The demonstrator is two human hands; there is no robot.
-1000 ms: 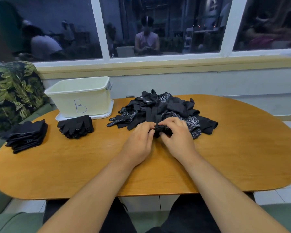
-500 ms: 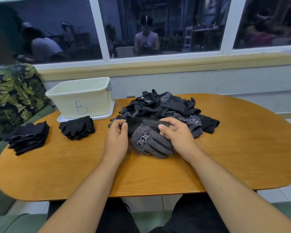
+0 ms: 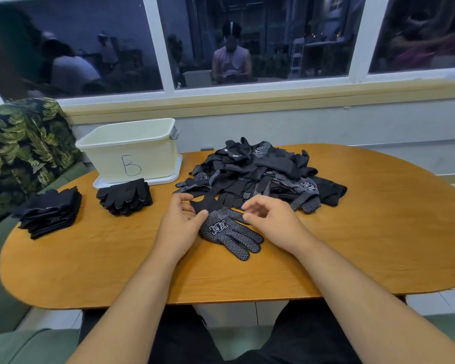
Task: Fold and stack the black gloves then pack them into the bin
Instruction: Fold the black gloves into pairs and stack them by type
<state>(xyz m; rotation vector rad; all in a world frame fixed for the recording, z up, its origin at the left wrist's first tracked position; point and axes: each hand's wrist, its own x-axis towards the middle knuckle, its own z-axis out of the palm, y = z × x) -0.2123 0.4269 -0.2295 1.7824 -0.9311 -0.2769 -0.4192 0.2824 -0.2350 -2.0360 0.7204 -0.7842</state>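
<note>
Dotted black knit glove (image 3: 230,231) flat on glossy wooden table (image 3: 365,245), cuff pinched by left fingers (image 3: 201,214); right fingers (image 3: 250,218) loosely apart.

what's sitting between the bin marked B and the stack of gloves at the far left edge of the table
In the head view, a smaller stack of folded gloves lies between the bin and the left-edge stack, just in front of the bin.

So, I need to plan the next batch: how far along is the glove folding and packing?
Two folded stacks sit done: one at the table's left edge, one in front of the bin. In hand: a dotted glove lies flat between the left hand and right hand. Left: the big loose pile, and no gloves show in the bin, though its inside is hidden.
</note>
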